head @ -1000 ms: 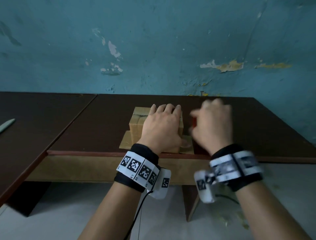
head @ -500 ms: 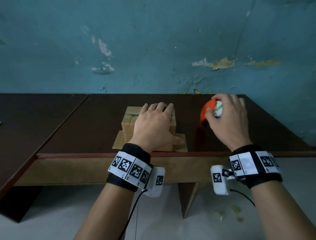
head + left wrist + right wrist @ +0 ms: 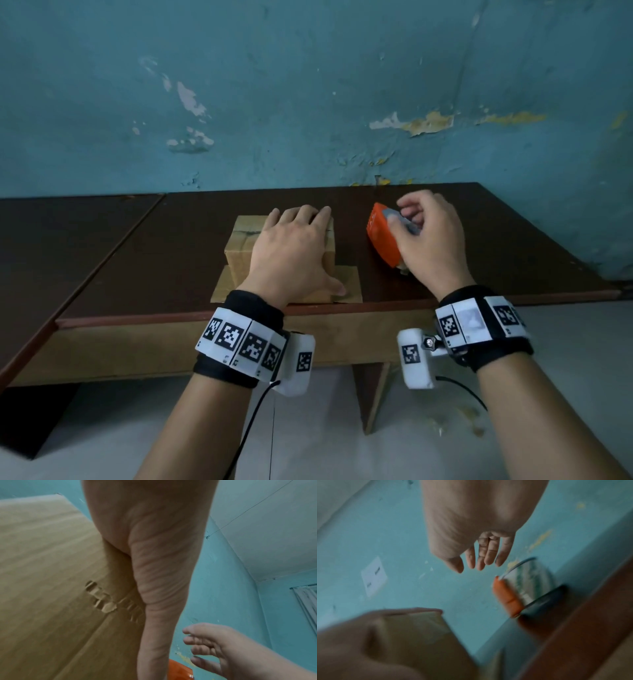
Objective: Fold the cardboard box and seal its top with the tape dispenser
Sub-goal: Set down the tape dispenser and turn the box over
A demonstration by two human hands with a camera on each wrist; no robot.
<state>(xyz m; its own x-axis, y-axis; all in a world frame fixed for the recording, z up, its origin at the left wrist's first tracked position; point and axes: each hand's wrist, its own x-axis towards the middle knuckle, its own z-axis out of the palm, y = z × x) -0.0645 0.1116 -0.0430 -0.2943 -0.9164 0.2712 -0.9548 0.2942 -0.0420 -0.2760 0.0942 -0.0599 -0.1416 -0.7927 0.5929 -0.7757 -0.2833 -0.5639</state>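
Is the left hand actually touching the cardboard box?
Touching. In the head view the left hand lies flat on top of the cardboard box.

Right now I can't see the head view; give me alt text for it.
The left hand lies flat on the cardboard box on a dark table, while the right hand reaches over the orange tape dispenser beside it, below a peeling teal wall.

Dark brown table (image 3: 144,260), cardboard box (image 3: 239,253) near front edge, orange tape dispenser (image 3: 382,236) beside it
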